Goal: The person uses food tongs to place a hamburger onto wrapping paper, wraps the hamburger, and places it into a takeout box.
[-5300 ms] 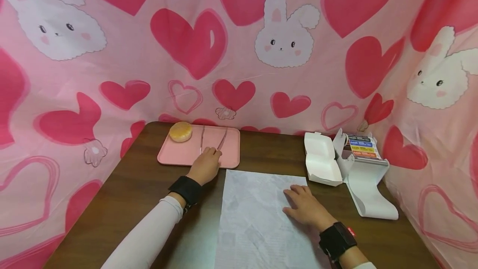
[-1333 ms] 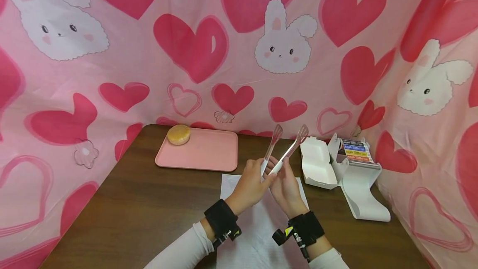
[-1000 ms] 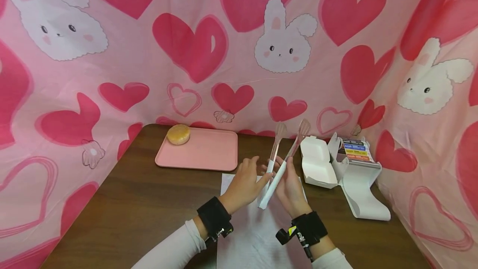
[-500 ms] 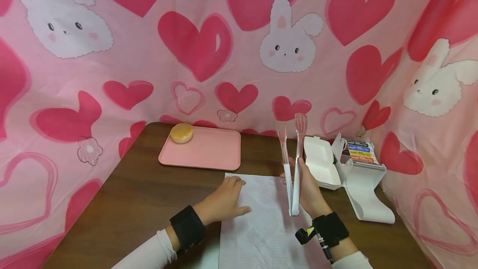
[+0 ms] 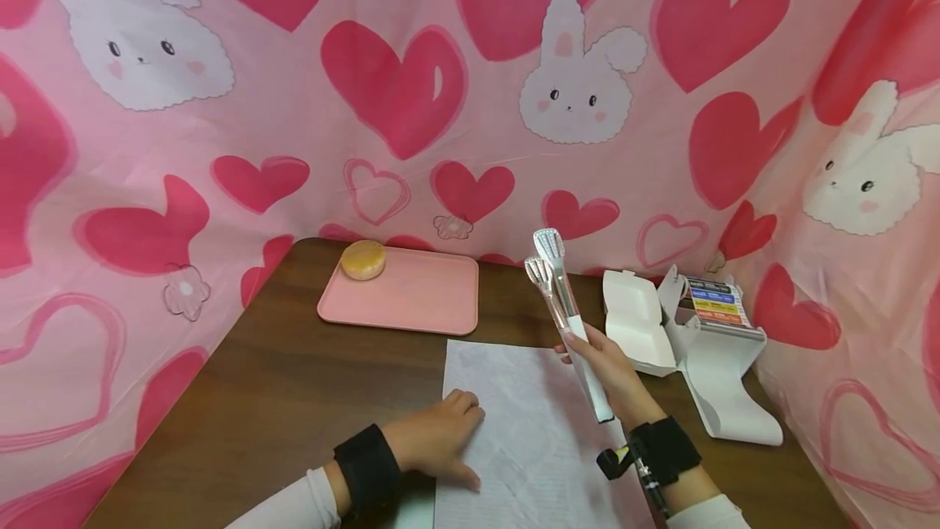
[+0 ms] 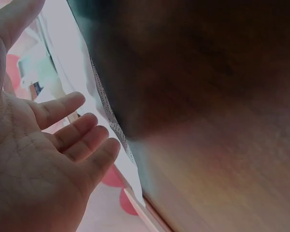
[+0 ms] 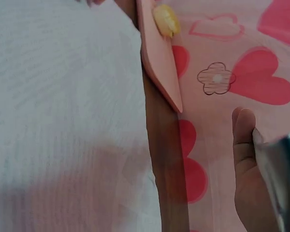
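My right hand (image 5: 613, 370) holds a pair of tongs (image 5: 583, 357) by the white handle, over the right part of the paper sheet (image 5: 514, 431). Their slotted metal heads point up and away, a little apart. In the right wrist view, a blurred part of the tongs (image 7: 278, 179) crosses the right edge beside my thumb. My left hand (image 5: 436, 435) is at the sheet's left edge, fingers spread and holding nothing. The left wrist view shows its palm (image 6: 34, 159) with relaxed fingers. On the far left, a round golden bun (image 5: 363, 260) sits on the pink tray (image 5: 411, 292).
At the back right, a white lidded box (image 5: 637, 325) stands with its lid up. Beside it is a white dispenser (image 5: 723, 325) with colored labels and a curled paper strip (image 5: 734, 406). A pink heart-patterned curtain (image 5: 470, 129) hangs behind the brown table (image 5: 294, 374).
The tongs, earlier on the tray under my left hand, have been lifted and passed to my right hand. My left hand let go and moved down left to the paper's edge; the tongs now tilt leftward.
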The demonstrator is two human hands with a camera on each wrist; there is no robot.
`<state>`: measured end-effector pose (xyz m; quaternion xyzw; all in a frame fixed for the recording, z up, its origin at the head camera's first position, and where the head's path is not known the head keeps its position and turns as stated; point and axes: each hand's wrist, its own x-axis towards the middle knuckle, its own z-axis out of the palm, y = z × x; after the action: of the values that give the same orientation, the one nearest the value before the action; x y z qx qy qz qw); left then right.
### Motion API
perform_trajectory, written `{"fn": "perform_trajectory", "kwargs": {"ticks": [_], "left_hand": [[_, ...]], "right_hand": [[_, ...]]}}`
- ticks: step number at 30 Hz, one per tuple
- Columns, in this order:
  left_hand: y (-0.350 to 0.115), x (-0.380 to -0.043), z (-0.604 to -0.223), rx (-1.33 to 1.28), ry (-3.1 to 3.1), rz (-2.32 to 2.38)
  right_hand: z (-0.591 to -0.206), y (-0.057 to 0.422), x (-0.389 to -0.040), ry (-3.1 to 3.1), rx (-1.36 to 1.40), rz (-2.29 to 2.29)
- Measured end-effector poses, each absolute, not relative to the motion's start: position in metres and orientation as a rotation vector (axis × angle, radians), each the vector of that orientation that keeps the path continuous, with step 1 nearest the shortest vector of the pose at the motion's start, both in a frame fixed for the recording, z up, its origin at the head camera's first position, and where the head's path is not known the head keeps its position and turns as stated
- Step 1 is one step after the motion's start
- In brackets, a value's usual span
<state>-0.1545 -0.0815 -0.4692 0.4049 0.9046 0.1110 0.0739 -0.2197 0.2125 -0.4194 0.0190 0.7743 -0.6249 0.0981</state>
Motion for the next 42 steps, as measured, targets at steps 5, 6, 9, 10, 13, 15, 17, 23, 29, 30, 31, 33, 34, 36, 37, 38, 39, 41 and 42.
{"fn": "perform_trajectory", "kwargs": {"ticks": [5, 6, 9, 10, 13, 15, 17, 23, 29, 30, 31, 33, 34, 36, 37, 38, 39, 41, 42], "left_hand": [[-0.083, -0.154, -0.469, 1.200, 2.697, 0.306], [-0.083, -0.154, -0.469, 1.197, 2.695, 0.301], [-0.084, -0.154, -0.470, 1.193, 2.692, 0.284], [-0.084, -0.154, -0.471, 1.198, 2.692, 0.277], [-0.085, -0.154, -0.472, 1.211, 2.696, 0.262], [-0.086, -0.154, -0.473, 1.218, 2.700, 0.255], [-0.086, -0.154, -0.473, 1.223, 2.703, 0.252], [-0.089, -0.155, -0.475, 1.221, 2.701, 0.267], [-0.089, -0.154, -0.474, 1.224, 2.711, 0.270], [-0.089, -0.154, -0.473, 1.220, 2.710, 0.271], [-0.090, -0.153, -0.473, 1.217, 2.710, 0.270], [-0.090, -0.153, -0.473, 1.213, 2.714, 0.269], [-0.090, -0.153, -0.472, 1.211, 2.715, 0.267], [-0.091, -0.152, -0.472, 1.208, 2.716, 0.263], [-0.091, -0.152, -0.472, 1.209, 2.715, 0.262], [-0.091, -0.152, -0.471, 1.210, 2.715, 0.264], [-0.091, -0.152, -0.471, 1.212, 2.711, 0.269], [-0.091, -0.152, -0.470, 1.221, 2.704, 0.277], [-0.091, -0.152, -0.470, 1.226, 2.698, 0.281]], "right_hand": [[-0.421, 0.209, -0.225, 2.337, 0.015, -1.786], [-0.421, 0.208, -0.226, 2.350, 0.015, -1.763], [-0.419, 0.205, -0.228, 2.408, 0.002, -1.664], [-0.419, 0.203, -0.229, 2.426, -0.011, -1.629], [-0.415, 0.198, -0.230, 2.458, -0.065, -1.551], [-0.413, 0.196, -0.230, 2.468, -0.106, -1.506], [-0.411, 0.194, -0.231, 2.484, -0.124, -1.453], [-0.408, 0.188, -0.237, 2.555, -0.139, -1.263], [-0.404, 0.174, -0.244, 2.635, -0.222, -1.188], [-0.403, 0.171, -0.245, 2.650, -0.246, -1.175], [-0.402, 0.167, -0.247, 2.667, -0.277, -1.156], [-0.398, 0.158, -0.250, 2.735, -0.338, -1.085], [-0.397, 0.154, -0.252, 2.764, -0.368, -1.050], [-0.396, 0.145, -0.258, 2.811, -0.444, -0.971], [-0.395, 0.141, -0.260, 2.830, -0.482, -0.933], [-0.394, 0.137, -0.264, 2.846, -0.514, -0.901], [-0.394, 0.133, -0.267, 2.856, -0.554, -0.874], [-0.394, 0.125, -0.274, 2.861, -0.639, -0.832], [-0.394, 0.121, -0.278, 2.860, -0.668, -0.819]]}}
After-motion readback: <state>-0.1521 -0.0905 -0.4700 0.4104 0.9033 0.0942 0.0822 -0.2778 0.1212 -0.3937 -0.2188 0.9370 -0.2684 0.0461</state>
